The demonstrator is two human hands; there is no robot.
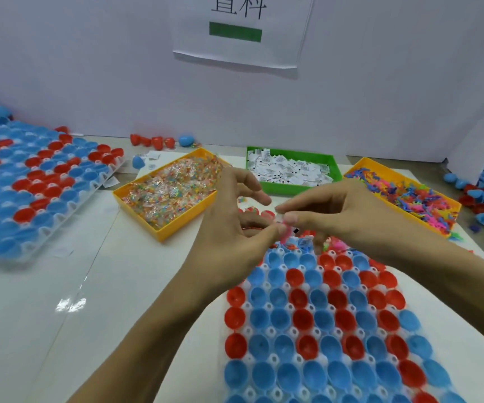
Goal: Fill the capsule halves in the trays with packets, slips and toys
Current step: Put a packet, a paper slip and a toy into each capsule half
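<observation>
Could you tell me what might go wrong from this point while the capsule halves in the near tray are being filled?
1. Both hands, left and right, pinch a small pink toy above the near tray; if it slips, it could drop into the wrong capsule half.
2. Both forearms cross over the tray's open capsule halves, so a low sweep might knock some loose.
3. The toy bin looks heaped, and pieces already lie beside it.
</observation>
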